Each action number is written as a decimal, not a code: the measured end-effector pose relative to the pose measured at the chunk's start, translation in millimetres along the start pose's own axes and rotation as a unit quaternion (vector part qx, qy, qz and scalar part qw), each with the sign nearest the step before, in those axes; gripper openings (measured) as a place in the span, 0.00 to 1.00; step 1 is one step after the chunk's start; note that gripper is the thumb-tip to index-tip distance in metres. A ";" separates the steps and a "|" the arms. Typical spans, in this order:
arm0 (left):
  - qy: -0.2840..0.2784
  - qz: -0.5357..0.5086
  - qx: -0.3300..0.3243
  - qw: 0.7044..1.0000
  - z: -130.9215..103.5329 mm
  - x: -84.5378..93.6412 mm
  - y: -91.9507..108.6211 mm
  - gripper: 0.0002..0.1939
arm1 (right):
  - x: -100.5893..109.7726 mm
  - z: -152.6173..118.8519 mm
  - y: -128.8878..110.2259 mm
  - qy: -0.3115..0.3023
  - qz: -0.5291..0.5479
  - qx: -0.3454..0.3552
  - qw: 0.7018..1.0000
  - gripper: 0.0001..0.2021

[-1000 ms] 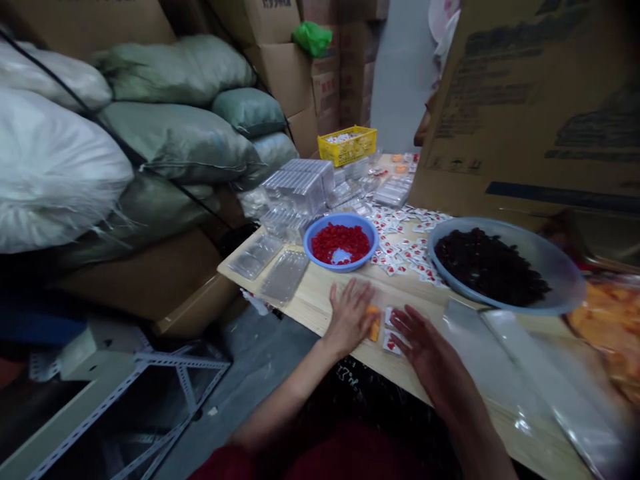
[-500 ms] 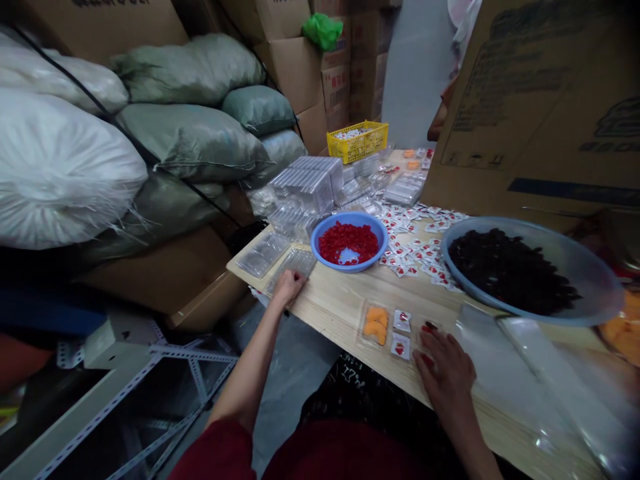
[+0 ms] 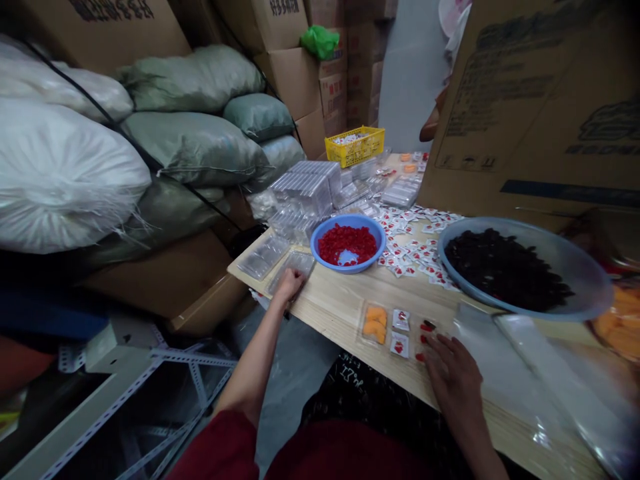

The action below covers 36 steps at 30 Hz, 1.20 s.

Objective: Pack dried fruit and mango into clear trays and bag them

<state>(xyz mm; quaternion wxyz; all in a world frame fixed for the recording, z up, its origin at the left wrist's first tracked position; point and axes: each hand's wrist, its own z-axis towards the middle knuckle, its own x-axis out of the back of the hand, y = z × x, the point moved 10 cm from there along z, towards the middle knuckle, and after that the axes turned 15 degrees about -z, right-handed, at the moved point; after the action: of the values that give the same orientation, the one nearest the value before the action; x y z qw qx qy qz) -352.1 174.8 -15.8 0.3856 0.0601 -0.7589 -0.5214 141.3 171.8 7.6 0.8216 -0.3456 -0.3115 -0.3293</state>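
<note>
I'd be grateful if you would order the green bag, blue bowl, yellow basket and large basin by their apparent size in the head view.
Largest to smallest:
Large basin
Blue bowl
Yellow basket
Green bag
The basket and bag are farther back, so their real sizes are unsure.

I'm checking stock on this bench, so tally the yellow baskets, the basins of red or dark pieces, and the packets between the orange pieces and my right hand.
Yellow plastic basket: 1
Small blue basin: 1
Large translucent basin: 1
White square packets: 2
Total: 5
</note>
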 end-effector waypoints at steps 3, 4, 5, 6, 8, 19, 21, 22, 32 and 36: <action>0.001 0.006 -0.016 1.000 0.6 -0.9 1.2 0.12 | 1.5 2.0 1.8 0.000 0.006 -0.004 1.000 0.17; 0.001 0.006 -0.017 1.000 0.9 -1.3 0.9 0.13 | 2.1 3.1 1.5 0.000 0.007 0.000 1.000 0.17; 0.002 0.006 -0.016 1.000 1.2 -1.6 0.3 0.13 | 2.6 4.2 1.0 0.001 0.009 0.004 1.000 0.17; 0.003 0.005 -0.014 1.000 1.6 -1.8 -0.4 0.13 | 3.3 4.9 0.8 0.003 0.010 0.007 1.000 0.17; 0.006 0.003 -0.007 1.000 2.4 -1.7 -1.5 0.13 | 3.4 5.0 1.7 0.002 0.011 0.004 1.000 0.17; 0.002 -0.011 0.004 1.000 3.8 -1.0 1.5 0.12 | -5.1 -4.0 7.4 -0.034 0.045 -0.047 0.997 0.19; 0.001 -0.014 0.004 1.000 2.2 -0.9 3.5 0.13 | -6.4 -5.5 8.7 -0.040 0.042 -0.051 0.997 0.20; 0.001 -0.016 0.005 1.000 1.3 -0.7 4.7 0.13 | -6.6 -6.3 9.3 -0.042 0.041 -0.053 0.997 0.20; 0.006 -0.012 0.016 1.000 -2.1 -0.2 14.7 0.09 | -4.0 -9.3 7.1 -0.039 0.035 -0.047 0.998 0.19; 0.000 0.025 0.011 1.000 -1.0 -0.5 16.5 0.07 | -3.5 -9.4 5.1 -0.047 0.037 -0.048 0.997 0.19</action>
<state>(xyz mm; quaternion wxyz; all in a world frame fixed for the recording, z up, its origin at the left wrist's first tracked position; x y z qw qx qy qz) -346.0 181.7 -2.1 0.3981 0.0454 -0.7656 -0.5033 145.7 168.4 -2.2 0.8002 -0.4113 -0.3204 -0.2964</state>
